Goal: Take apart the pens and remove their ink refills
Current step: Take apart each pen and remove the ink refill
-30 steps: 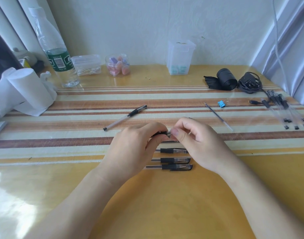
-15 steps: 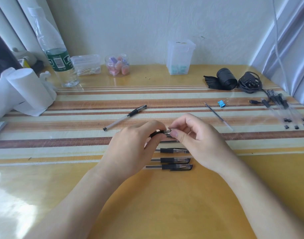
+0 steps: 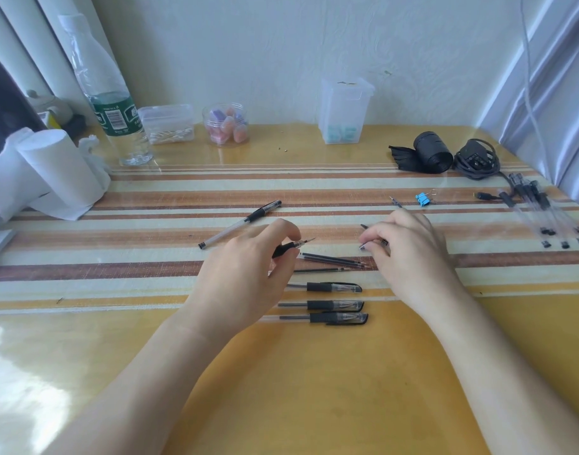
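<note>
**Change since the earlier frame:** the hands were joined over one pen at the middle of the table and now stand apart. The left hand (image 3: 248,270) has kept the held pen (image 3: 285,249). The right hand (image 3: 409,254) has drawn a small piece (image 3: 376,243) away to the right.

**Left hand:** fingers curled round the black grip of the held pen. Its bare writing tip points right, over the striped mat (image 3: 150,192).

**Right hand:** fingertips pinch the small piece, which is clear with dark parts. It is probably the cap or the nose cone, but is too small to tell which.

**Loose refills** (image 3: 334,259): three thin dark rods on the mat between the hands, just beyond the capped pens.

**Fourth rod** (image 3: 394,201): shows on the far side of the right hand, partly hidden.

**Capped pens** (image 3: 327,304): three in a row on the near side, caps to the right, apparently whole.

**White pen** (image 3: 240,223): lies slantwise, far and left of the left hand, and looks assembled.

**Empty barrels** (image 3: 537,211): clear tubes gathered at the far right, with small dark end pieces (image 3: 562,243) just beside them.

**Blue binder clip** (image 3: 422,199): far right of centre, near the fourth rod.

**Progress, as judged:**
- Several pens are already stripped, going by the barrels at the right and the refills lying loose.
- The held pen is at its opening step, and its refill appears to be still inside.
- Left to do: draw that refill, then take apart the three capped pens and very likely the white pen.
</note>
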